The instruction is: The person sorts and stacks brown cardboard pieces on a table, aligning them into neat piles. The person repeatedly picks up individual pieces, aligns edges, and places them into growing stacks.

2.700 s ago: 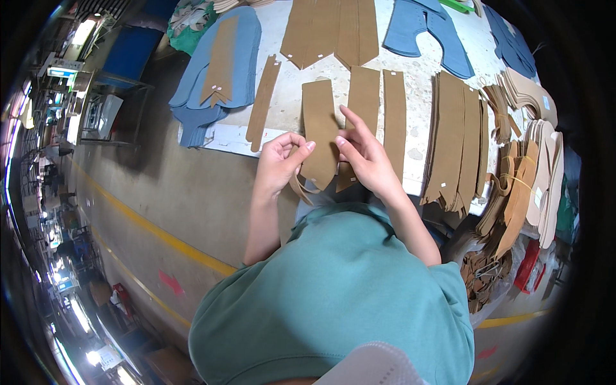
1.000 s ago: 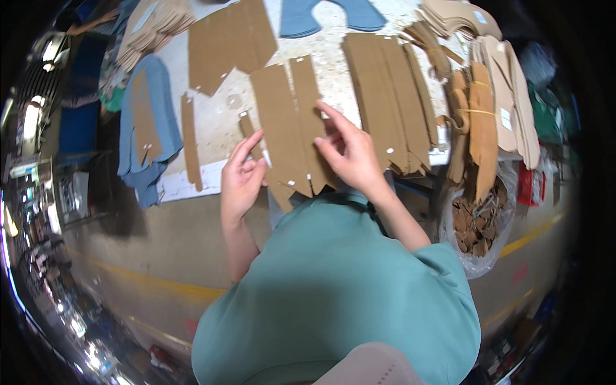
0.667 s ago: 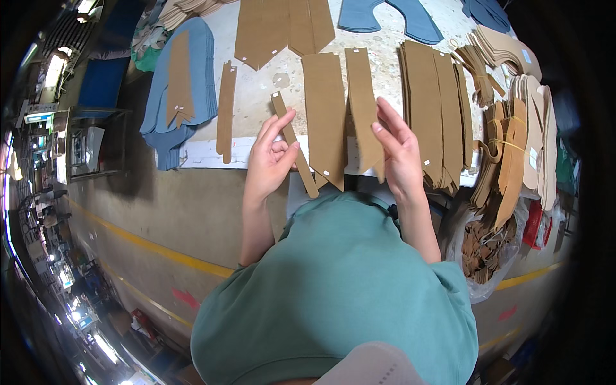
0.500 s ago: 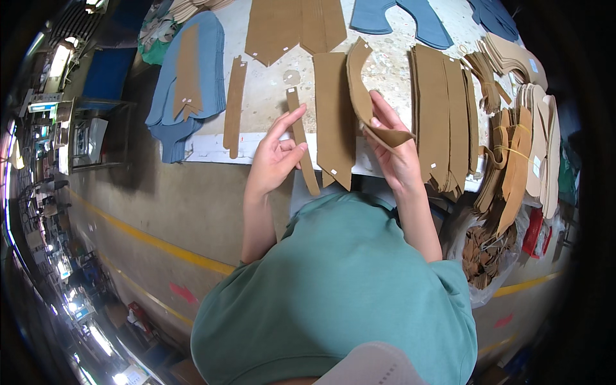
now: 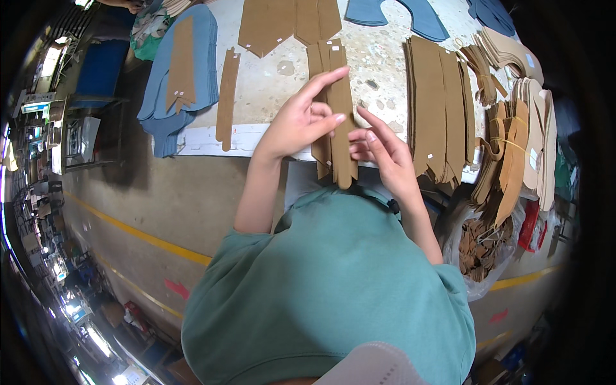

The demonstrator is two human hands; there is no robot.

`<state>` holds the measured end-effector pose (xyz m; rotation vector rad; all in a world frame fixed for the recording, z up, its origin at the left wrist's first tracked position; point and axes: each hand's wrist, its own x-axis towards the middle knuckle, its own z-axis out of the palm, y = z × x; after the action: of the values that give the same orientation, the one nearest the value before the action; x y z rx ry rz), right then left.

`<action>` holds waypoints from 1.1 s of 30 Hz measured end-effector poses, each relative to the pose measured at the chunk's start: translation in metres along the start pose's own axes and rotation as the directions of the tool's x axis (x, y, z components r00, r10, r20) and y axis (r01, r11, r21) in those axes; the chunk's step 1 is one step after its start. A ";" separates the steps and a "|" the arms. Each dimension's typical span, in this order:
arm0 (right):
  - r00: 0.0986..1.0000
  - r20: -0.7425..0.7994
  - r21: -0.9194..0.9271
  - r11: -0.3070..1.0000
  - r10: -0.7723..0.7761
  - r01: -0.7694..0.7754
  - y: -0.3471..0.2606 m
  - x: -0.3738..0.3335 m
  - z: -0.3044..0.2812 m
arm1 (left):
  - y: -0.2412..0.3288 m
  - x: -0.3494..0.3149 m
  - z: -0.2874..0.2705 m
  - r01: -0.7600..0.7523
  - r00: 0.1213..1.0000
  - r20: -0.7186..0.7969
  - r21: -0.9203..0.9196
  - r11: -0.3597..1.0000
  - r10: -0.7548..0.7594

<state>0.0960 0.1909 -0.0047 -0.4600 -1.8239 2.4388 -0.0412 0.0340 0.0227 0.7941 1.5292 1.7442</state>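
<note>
A narrow brown strip [image 5: 344, 151] with a rounded near end lies lengthwise over a wider brown piece [image 5: 319, 151] with a notched near end. Both reach past the table's front edge. My left hand [image 5: 298, 119] comes from the left, its index finger and thumb over the strip and its other fingers bent at the strip's left side. On the right, my right hand [image 5: 390, 157] has its fingers apart, their tips at the strip's right edge. How far the fingers reach under the strip is hidden.
Stacks of brown pieces [image 5: 428, 102] stand to the right, bundled straps [image 5: 511, 147] beyond them. Blue pieces [image 5: 204, 70] and another narrow strip [image 5: 228, 102] lie left. A clear bag of scraps [image 5: 484, 247] hangs below the table's right side. Part of another person's hand [image 5: 133, 6] shows far left.
The narrow strip has moved right, onto the wider piece. My left hand moved right with it. My right hand has let go of the curled brown piece, which no longer stands up.
</note>
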 end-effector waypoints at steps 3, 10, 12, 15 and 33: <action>0.999 -0.011 -0.148 0.988 -0.051 0.049 0.003 0.000 0.005 | -0.010 0.020 0.009 0.044 0.986 -0.164 0.315 0.948 0.009; 0.995 -0.070 -0.445 0.895 -0.074 0.035 0.001 -0.001 0.012 | -0.019 0.020 0.006 0.144 0.889 -0.362 0.802 0.580 0.281; 0.993 -0.061 -0.529 0.847 -0.101 0.054 -0.001 -0.004 0.013 | -0.019 0.014 -0.003 0.191 0.845 -0.437 0.785 0.589 0.309; 0.983 -0.038 -0.585 0.801 -0.181 0.125 -0.003 -0.009 0.013 | -0.017 -0.004 -0.013 0.240 0.771 -0.535 0.746 0.621 0.345; 0.979 -0.016 -0.092 0.975 0.202 -0.203 -0.006 -0.014 0.007 | -0.021 -0.033 0.024 0.344 0.849 -0.523 0.658 0.670 0.078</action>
<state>0.1068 0.1837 0.0059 -0.6930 -1.9859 2.4794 0.0001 0.0228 0.0046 0.5409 2.6876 1.2225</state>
